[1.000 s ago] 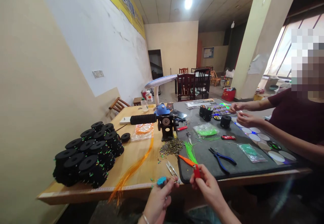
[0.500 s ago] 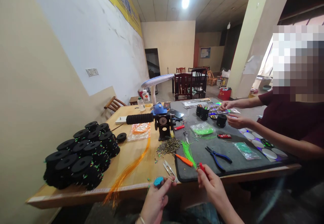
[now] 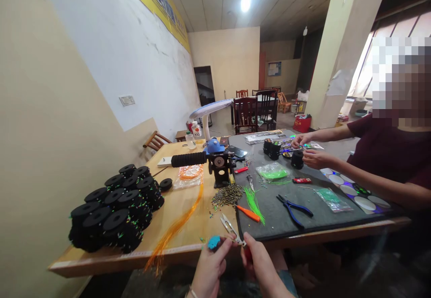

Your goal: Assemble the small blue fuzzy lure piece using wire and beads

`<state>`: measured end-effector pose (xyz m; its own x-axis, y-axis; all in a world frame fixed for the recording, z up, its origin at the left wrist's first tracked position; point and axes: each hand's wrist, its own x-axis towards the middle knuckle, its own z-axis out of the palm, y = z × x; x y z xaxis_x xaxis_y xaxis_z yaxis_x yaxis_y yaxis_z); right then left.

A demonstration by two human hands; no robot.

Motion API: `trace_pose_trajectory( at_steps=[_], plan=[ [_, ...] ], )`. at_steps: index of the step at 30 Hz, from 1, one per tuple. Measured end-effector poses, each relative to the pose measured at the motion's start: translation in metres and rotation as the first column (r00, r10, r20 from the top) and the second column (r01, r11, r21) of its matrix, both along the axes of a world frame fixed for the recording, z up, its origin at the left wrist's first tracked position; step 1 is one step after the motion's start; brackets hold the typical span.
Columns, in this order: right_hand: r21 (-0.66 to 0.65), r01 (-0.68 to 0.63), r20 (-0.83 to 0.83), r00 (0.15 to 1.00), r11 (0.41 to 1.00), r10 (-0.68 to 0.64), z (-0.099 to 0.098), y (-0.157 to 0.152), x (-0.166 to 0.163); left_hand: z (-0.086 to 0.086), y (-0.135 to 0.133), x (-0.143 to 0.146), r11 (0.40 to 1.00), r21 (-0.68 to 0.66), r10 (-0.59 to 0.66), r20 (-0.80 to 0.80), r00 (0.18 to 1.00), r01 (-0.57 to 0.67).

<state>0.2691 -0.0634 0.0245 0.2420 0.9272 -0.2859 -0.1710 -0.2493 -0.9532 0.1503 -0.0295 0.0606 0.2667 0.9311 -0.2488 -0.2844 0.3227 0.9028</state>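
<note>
My left hand [image 3: 209,266] is closed in a pinch just over the table's front edge; what lies between the fingertips is too small to make out. Bright blue material [image 3: 213,243] covers part of a finger on it. Close by on the right, my right hand [image 3: 261,264] is wrapped round a red lighter [image 3: 248,252], mostly hidden by the fingers. Thread snips [image 3: 228,224] lie just beyond both hands. Past them are an orange-handled tool [image 3: 248,213], a bundle of green strands [image 3: 253,203] and a heap of small metallic beads [image 3: 229,195].
Stacked black foam spools [image 3: 116,219] fill the table's left side. Orange strands [image 3: 182,219] hang over the front edge. A black winding device [image 3: 220,168] stands mid-table. Blue-handled pliers [image 3: 294,209] rest on the grey mat [image 3: 269,226]. A co-worker's hands [image 3: 313,156] handle something small at right.
My right hand has moved left with the red lighter, from beside the green strands to next to my left hand. The left hand keeps its pinch. The view has shifted slightly.
</note>
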Motion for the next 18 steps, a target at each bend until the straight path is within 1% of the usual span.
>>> trace_pose_trajectory(
  at_steps=[2, 4, 7, 11, 14, 18],
  plan=[
    [0.027, 0.024, 0.013, 1.000, 0.999, -0.024, 0.003, 0.000, -0.002, 0.001, 0.000, 0.000, 1.000, 0.016, 0.010, -0.007, 1.000, -0.010],
    [0.050, -0.002, 0.037, 0.999, 0.999, 0.001, 0.003, 0.002, -0.004, 0.001, 0.000, 0.000, 1.000, 0.019, 0.021, -0.010, 1.000, -0.020],
    [0.071, -0.057, 0.069, 0.996, 0.996, 0.052, -0.002, 0.004, -0.006, -0.001, 0.001, 0.001, 0.999, 0.008, 0.048, -0.001, 0.999, -0.048],
    [0.074, -0.057, 0.082, 0.995, 0.996, 0.051, -0.007, 0.004, -0.008, -0.005, 0.003, 0.002, 0.997, -0.008, 0.077, 0.011, 0.997, -0.077],
    [0.080, -0.060, 0.104, 0.993, 0.995, 0.052, -0.006, 0.005, -0.006, -0.010, 0.005, 0.002, 0.997, 0.008, 0.073, 0.005, 0.997, -0.074],
    [0.099, -0.044, 0.137, 0.990, 0.994, 0.030, -0.002, 0.008, -0.002, -0.017, 0.006, 0.001, 0.997, 0.066, 0.044, -0.029, 0.999, -0.043]
  ],
)
